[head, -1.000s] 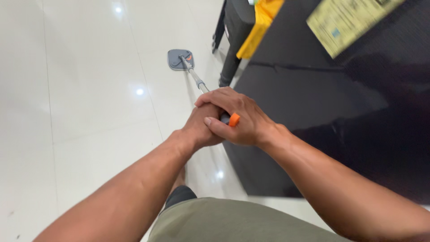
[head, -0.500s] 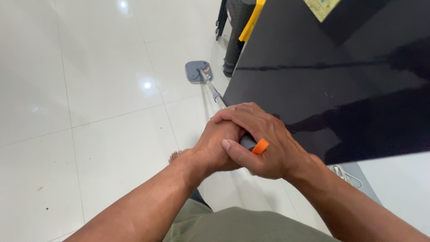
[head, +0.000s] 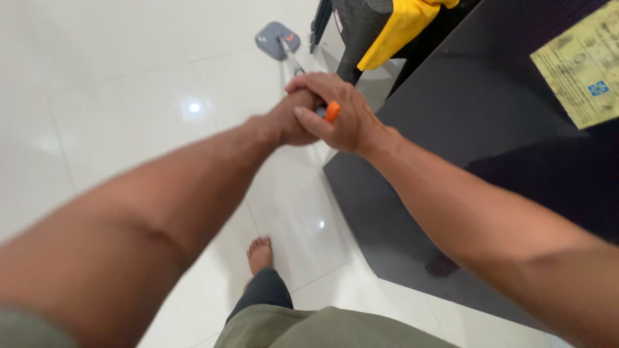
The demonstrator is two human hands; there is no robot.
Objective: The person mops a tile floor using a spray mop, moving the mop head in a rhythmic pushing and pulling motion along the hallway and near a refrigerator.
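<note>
Both hands are clenched together on the top of a mop handle (head: 291, 59) — the right hand (head: 336, 116) wraps over the orange end cap (head: 332, 112), and the left hand (head: 289, 120) grips just beneath it, its fingers tucked under the right. The thin metal handle slants down and away to a grey mop head (head: 276, 40) lying flat on the white tiled floor (head: 116, 96). To the right stands a black cabinet (head: 490, 129) with a yellow paper sheet (head: 580, 71) on its surface; a yellow cloth (head: 400, 29) hangs beyond its far corner. A bare foot (head: 259, 252) stands on the floor below the arms.
</note>
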